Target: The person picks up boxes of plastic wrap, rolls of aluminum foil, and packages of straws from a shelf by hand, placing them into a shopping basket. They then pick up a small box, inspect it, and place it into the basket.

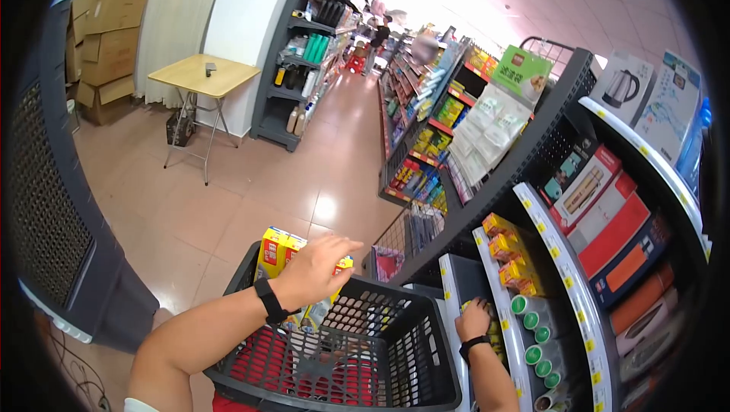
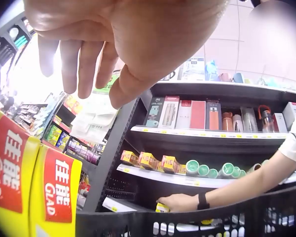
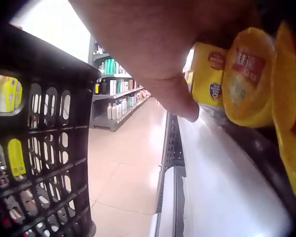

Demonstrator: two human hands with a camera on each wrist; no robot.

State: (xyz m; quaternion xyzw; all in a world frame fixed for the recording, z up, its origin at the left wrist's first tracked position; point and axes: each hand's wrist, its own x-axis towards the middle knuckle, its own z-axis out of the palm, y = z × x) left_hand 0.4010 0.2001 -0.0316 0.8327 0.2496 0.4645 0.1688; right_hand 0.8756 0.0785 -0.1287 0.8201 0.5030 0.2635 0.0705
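Note:
Over the far left corner of the black basket (image 1: 357,290), my left hand (image 1: 315,264) hovers with fingers extended, above yellow GLAD boxes (image 1: 278,248) standing in the basket. The left wrist view shows the hand (image 2: 133,39) with straight fingers, holding nothing, beside two GLAD boxes (image 2: 59,185). My right hand (image 1: 473,321) reaches onto a lower shelf right of the basket. In the left wrist view the right hand (image 2: 180,202) grips a small yellow box (image 2: 162,208). The right wrist view shows its thumb against a yellow box (image 3: 208,74), next to yellow packs (image 3: 249,79).
Shelves (image 1: 563,260) on the right hold orange-yellow boxes (image 1: 509,252), green-lidded cups (image 1: 534,354) and boxed flasks. A folding table (image 1: 204,76) and cardboard cartons (image 1: 114,31) stand at the left. An aisle (image 1: 342,123) runs ahead, with a person (image 1: 379,34) far down it.

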